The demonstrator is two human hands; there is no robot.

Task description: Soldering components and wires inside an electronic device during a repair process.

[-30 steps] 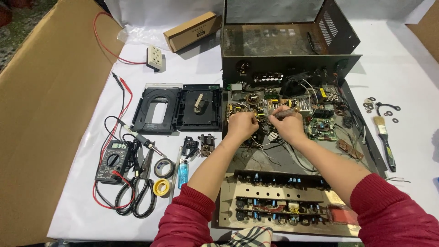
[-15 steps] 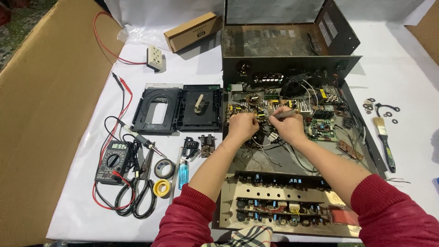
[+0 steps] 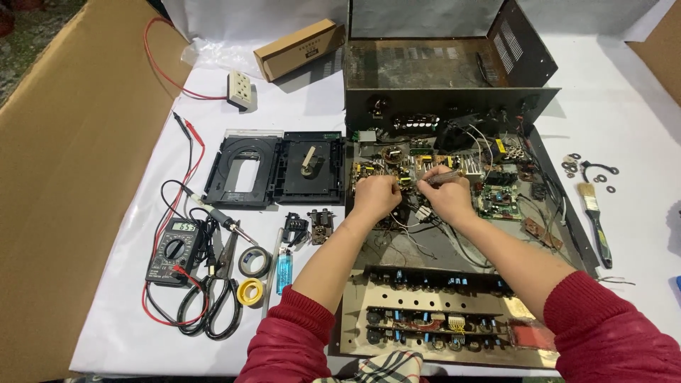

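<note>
- Already the work looks well under way: the black metal amplifier chassis (image 3: 454,106) stands opened, its front panel (image 3: 440,315) laid flat below the wrists, a row of knobs and blue parts along it, while the circuit board (image 3: 425,170) has not been lifted out
- Left hand (image 3: 374,197): fingers curled together, pinching at something small on the board just under the fingertips; what it grips I cannot tell
- Right hand (image 3: 445,198): fingers clamped round a slim metal-tipped tool (image 3: 441,178), perhaps a screwdriver, its tip pointing toward the left fingertips
- Loose thin wires trail from the board beneath both palms, so by my reckoning the board is not yet freed
- Well left of the fingers lie a matt black plastic disc tray (image 3: 273,169), a dark multimeter (image 3: 172,250) with red and black leads, glossy tape rolls (image 3: 252,262) and a translucent blue lighter (image 3: 284,268)
- Right of the fingers, small metal washers (image 3: 571,168) and a bristled brush (image 3: 594,216) on the white sheet
</note>
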